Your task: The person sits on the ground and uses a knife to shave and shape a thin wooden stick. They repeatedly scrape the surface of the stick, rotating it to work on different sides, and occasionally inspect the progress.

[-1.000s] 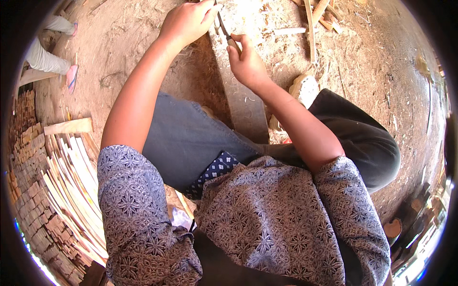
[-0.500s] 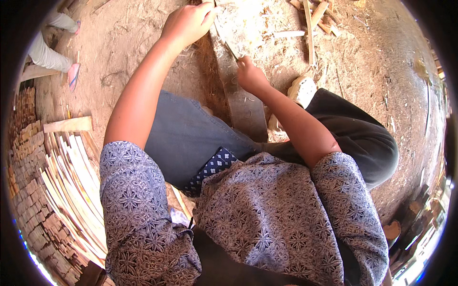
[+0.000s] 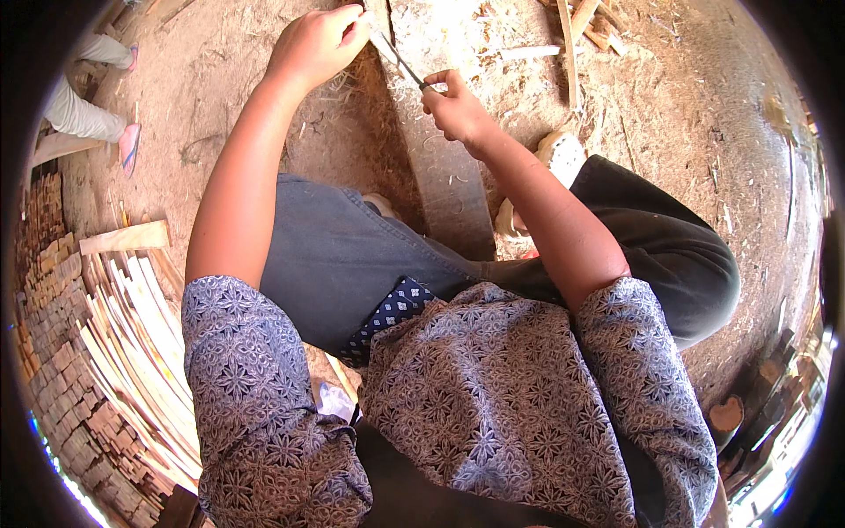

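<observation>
My left hand [image 3: 319, 44] is closed at the top of the view, fingertips pinched at one end of a pale thin strip [image 3: 382, 46]. Whether the strip is wood cannot be told for sure. Lower and to the right, my right hand [image 3: 455, 110] grips a thin dark knife [image 3: 410, 72], its blade slanting up and left towards the strip. Blade and strip seem to meet or overlap. Beneath both hands a long dark plank [image 3: 453, 189] runs from the top of the view down between my legs.
Wood offcuts [image 3: 581, 26] and shavings lie on the dirt floor at the upper right. Long pale strips [image 3: 141, 334] and stacked small wood blocks [image 3: 70, 370] are at my left. Another person's sandalled foot [image 3: 129, 148] shows at the far left. Short logs [image 3: 727, 415] lie lower right.
My left hand has shifted a little left. My right hand has moved up, carrying the knife towards the left hand, and its index finger has lifted. The pale strip now shows between them.
</observation>
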Demonstrator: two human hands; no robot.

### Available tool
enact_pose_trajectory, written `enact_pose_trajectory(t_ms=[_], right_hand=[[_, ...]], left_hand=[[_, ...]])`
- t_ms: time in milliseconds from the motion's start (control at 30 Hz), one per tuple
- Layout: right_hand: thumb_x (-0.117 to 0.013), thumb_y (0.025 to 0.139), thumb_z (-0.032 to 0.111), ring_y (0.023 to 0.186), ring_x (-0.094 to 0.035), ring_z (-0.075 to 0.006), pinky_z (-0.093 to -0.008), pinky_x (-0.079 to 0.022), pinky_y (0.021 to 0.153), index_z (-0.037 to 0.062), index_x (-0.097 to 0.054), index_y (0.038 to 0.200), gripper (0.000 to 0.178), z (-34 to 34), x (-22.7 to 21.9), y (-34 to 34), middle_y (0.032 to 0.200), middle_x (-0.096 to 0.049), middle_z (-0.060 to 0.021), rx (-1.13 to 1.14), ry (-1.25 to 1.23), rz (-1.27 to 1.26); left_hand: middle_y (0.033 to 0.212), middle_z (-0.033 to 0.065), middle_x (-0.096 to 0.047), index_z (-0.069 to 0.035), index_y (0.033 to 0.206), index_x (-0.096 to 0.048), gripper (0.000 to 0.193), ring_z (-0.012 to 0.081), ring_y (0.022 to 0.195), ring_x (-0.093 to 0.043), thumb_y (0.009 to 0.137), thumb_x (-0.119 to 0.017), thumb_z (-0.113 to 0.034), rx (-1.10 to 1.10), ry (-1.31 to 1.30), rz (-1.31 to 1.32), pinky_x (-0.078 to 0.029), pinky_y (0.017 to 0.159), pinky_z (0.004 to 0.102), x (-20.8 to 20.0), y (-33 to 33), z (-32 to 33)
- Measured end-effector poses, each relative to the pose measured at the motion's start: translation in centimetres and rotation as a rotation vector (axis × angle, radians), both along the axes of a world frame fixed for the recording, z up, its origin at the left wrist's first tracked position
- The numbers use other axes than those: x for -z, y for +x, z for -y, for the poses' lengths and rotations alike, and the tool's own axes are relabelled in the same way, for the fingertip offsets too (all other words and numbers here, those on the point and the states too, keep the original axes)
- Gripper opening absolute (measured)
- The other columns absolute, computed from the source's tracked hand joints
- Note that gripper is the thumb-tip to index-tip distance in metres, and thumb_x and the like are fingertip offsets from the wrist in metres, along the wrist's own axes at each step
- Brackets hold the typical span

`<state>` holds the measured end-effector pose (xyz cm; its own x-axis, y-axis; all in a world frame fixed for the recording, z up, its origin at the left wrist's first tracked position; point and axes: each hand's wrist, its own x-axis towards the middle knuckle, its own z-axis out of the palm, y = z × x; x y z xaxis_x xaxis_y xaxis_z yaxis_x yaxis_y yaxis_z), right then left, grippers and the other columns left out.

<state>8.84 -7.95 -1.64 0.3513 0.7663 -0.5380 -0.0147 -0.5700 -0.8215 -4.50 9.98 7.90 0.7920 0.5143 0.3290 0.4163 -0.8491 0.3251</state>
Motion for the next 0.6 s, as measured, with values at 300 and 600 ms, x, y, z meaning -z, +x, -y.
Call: enact_pose_trajectory(t_ms=[300, 600], right_hand=[[-0.052, 0.106, 0.025, 0.102, -0.070, -0.0412, -0.0480, -0.053, 0.092, 0.0097, -0.060, 0.131, 0.031, 0.3, 3.8, -2.5, 0.106, -0.072, -0.0251, 0.050, 0.339, 0.386], [-0.053, 0.107, 0.030, 0.090, -0.071, -0.0307, -0.0421, -0.053, 0.088, 0.0102, -0.058, 0.135, 0.035, -0.1, -0.2, -3.1, 0.091, -0.071, -0.0203, 0.065, 0.219, 0.123]], left_hand=[[0.072, 0.0243, -0.065, -0.005, 0.079, -0.061, 0.028, 0.0468, 0.069, -0.065, 0.096, -0.064, -0.027, 0.006, 0.072, 0.017, -0.050, 0.060, 0.0537, 1.3, 0.8, -0.2], [0.073, 0.0248, -0.065, -0.005, 0.081, -0.061, 0.028, 0.0475, 0.069, -0.064, 0.097, -0.064, -0.028, -0.019, 0.043, -0.004, -0.050, 0.061, 0.0542, 1.8, -0.1, -0.4]])
